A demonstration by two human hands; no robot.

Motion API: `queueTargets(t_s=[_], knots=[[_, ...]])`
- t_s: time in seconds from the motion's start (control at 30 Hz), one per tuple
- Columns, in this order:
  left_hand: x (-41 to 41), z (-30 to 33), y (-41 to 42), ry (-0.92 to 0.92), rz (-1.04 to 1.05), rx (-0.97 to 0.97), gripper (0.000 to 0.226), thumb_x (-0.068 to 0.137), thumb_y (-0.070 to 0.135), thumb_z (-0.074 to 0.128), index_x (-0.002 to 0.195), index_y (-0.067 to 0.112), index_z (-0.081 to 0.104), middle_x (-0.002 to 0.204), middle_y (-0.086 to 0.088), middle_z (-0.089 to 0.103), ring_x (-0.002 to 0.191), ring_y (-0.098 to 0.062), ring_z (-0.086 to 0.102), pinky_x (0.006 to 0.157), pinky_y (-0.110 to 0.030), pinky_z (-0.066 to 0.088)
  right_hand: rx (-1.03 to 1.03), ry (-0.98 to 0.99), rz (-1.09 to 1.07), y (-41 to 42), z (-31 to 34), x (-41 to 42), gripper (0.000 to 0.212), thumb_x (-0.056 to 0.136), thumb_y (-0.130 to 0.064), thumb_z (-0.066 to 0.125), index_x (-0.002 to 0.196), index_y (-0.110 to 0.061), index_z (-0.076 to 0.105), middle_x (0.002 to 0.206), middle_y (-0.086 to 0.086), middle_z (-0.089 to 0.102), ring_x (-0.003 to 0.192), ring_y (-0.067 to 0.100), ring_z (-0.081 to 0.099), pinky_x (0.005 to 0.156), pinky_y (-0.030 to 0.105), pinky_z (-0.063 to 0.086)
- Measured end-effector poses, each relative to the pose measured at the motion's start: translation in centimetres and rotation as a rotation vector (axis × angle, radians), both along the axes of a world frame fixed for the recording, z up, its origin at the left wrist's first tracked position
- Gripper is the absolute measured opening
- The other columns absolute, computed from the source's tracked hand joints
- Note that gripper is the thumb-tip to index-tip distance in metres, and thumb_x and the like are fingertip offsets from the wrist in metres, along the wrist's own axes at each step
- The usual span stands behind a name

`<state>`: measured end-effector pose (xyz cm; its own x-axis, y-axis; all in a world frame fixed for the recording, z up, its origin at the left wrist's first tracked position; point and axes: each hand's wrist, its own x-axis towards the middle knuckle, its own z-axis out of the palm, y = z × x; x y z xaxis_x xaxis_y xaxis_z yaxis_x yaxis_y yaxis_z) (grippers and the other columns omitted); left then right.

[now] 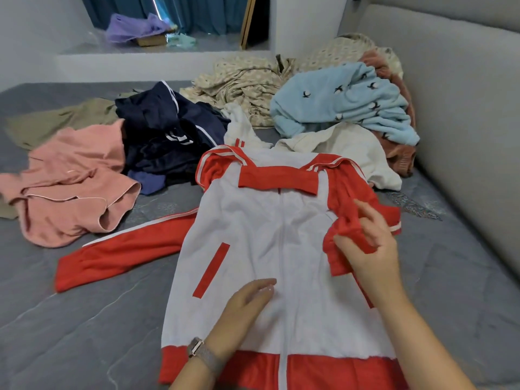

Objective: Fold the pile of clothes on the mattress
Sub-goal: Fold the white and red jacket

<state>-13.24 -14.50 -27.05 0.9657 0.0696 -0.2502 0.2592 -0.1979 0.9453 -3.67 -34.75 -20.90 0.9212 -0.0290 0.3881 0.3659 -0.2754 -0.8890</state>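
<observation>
Red/white jacket (281, 249) lay flat, front up, zip closed, at centre of grey mattress (84, 333), collar toward 12 o'clock, red hem toward 6.

L hand (242, 308) rested flat on the white front panel, low centre, approx 6 o'clock of the jacket; fingers straight and together, gripping nothing. Mesh-band watch (199, 351) on that wrist.

R hand (368, 249) at approx 3 o'clock of jacket, pinching the bunched red right sleeve (346, 229) betw. thumb and fingers; sleeve was drawn in over the white panel. Index finger stuck out straight, toward 11.

Other sleeve (112, 257) lay stretched out on mattress toward 9 o'clock, white stripe along its upper edge.

Unfolded pile, all crumpled, arced from 9 to 2 o'clock behind jacket:
- pink garment (73, 181) at 10, apart from the jacket body, just above the stretched sleeve.
- olive piece (62, 119) beyond it, partly under.
- navy item w/ white stripes (168, 136) at 11, touching pink.
- cream spotted cloth (242, 83) at 12.
- light blue fleece (346, 102) at 1, on top of a rust-pink knit (399, 156).
- white top (346, 147) just beyond jacket's shoulder, touching or nearly; cannot tell which.

Grey padded headboard (450, 94) ran along 3 o'clock side.
</observation>
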Motion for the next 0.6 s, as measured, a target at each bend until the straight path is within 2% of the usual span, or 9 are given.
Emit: queueTargets(t_s=[0.1, 0.17, 0.2, 0.27, 0.37, 0.43, 0.47, 0.53, 0.6], knots=[[-0.5, 1.7, 0.8, 0.188, 0.026, -0.623, 0.058, 0.086, 0.052, 0.046, 0.123, 0.011, 0.065, 0.125, -0.002, 0.065, 0.117, -0.015, 0.059, 0.103, -0.036, 0.046, -0.301, -0.004, 0.379, 4.9, -2.6, -5.0, 0.011, 0.064, -0.035, 0.064, 0.07, -0.025, 0.063, 0.138, -0.016, 0.048, 0.14, 0.005, 0.028, 0.109, 0.031, 0.032], [-1.0, 2.3, 1.2, 0.27, 0.102, -0.83, 0.058, 0.091, 0.05, 0.05, 0.12, 0.003, 0.065, 0.125, -0.017, 0.062, 0.112, -0.024, 0.062, 0.088, -0.034, 0.055, -0.482, -0.012, 0.549, 7.1, -4.7, -7.2, 0.02, 0.069, -0.046, 0.063, 0.079, -0.029, 0.06, 0.136, -0.019, 0.047, 0.14, 0.002, 0.025, 0.113, 0.035, 0.027], [-1.3, 2.3, 1.2, 0.289, 0.126, -0.797, 0.048, 0.092, 0.043, 0.054, 0.116, 0.005, 0.067, 0.125, -0.02, 0.062, 0.108, -0.023, 0.063, 0.081, -0.03, 0.057, -0.54, 0.029, 0.6, 7.7, -5.0, -7.7, 0.025, 0.072, -0.053, 0.061, 0.082, -0.03, 0.061, 0.133, -0.022, 0.048, 0.138, -0.001, 0.027, 0.114, 0.033, 0.025], [-1.6, 1.7, 1.1, 0.292, 0.185, -0.564, 0.025, 0.085, 0.022, 0.066, 0.107, 0.01, 0.067, 0.115, -0.021, 0.067, 0.091, -0.016, 0.066, 0.067, -0.022, 0.055, -0.526, 0.113, 0.637, 8.0, -4.9, -7.6, 0.036, 0.078, -0.06, 0.051, 0.08, -0.028, 0.068, 0.118, -0.021, 0.06, 0.125, -0.007, 0.039, 0.11, 0.025, 0.026], [-1.8, 0.8, 1.8, 0.33, 0.284, -0.396, 0.013, 0.084, 0.002, 0.061, 0.092, -0.001, 0.07, 0.088, -0.019, 0.073, 0.074, -0.021, 0.068, 0.063, -0.026, 0.054, -0.33, 0.214, 0.409, 7.6, -4.0, -5.7, 0.032, 0.084, -0.05, 0.052, 0.076, -0.024, 0.069, 0.095, -0.019, 0.069, 0.1, -0.003, 0.058, 0.092, 0.019, 0.039], [-1.8, 0.7, 2.7, 0.371, 0.35, -0.319, 0.017, 0.088, 0.001, 0.054, 0.092, -0.001, 0.07, 0.086, -0.018, 0.073, 0.074, -0.023, 0.067, 0.064, -0.026, 0.054, -0.279, 0.288, 0.175, 6.6, -4.4, -3.6, 0.003, 0.084, -0.028, 0.063, 0.082, -0.027, 0.066, 0.095, -0.015, 0.066, 0.093, 0.004, 0.06, 0.08, 0.018, 0.042], [-1.6, 0.8, 3.1, 0.368, 0.35, -0.293, 0.018, 0.089, 0.002, 0.054, 0.093, 0.002, 0.071, 0.088, -0.016, 0.074, 0.078, -0.022, 0.069, 0.066, -0.026, 0.054, -0.303, 0.346, 0.112, 6.1, -4.7, -2.5, 0.01, 0.085, -0.02, 0.065, 0.092, -0.026, 0.063, 0.101, -0.013, 0.063, 0.094, 0.007, 0.058, 0.08, 0.017, 0.041], [-1.4, 0.8, 3.8, 0.361, 0.329, -0.218, 0.018, 0.092, 0.009, 0.053, 0.103, 0.009, 0.069, 0.096, -0.008, 0.073, 0.088, -0.017, 0.068, 0.071, -0.023, 0.051, -0.365, 0.523, 0.068, 5.0, -5.5, -0.4, 0.03, 0.087, -0.019, 0.065, 0.115, -0.022, 0.056, 0.113, -0.006, 0.054, 0.104, 0.013, 0.055, 0.088, 0.022, 0.042], [-1.3, 0.0, 4.5, 0.325, 0.281, 0.002, 0.025, 0.094, 0.018, 0.055, 0.118, 0.014, 0.058, 0.104, 0.003, 0.063, 0.095, -0.011, 0.062, 0.077, -0.021, 0.047, -0.3, 0.677, 0.052, 4.6, -5.9, 1.5, 0.039, 0.087, -0.023, 0.064, 0.125, -0.022, 0.053, 0.116, -0.004, 0.053, 0.11, 0.017, 0.056, 0.096, 0.035, 0.047]])
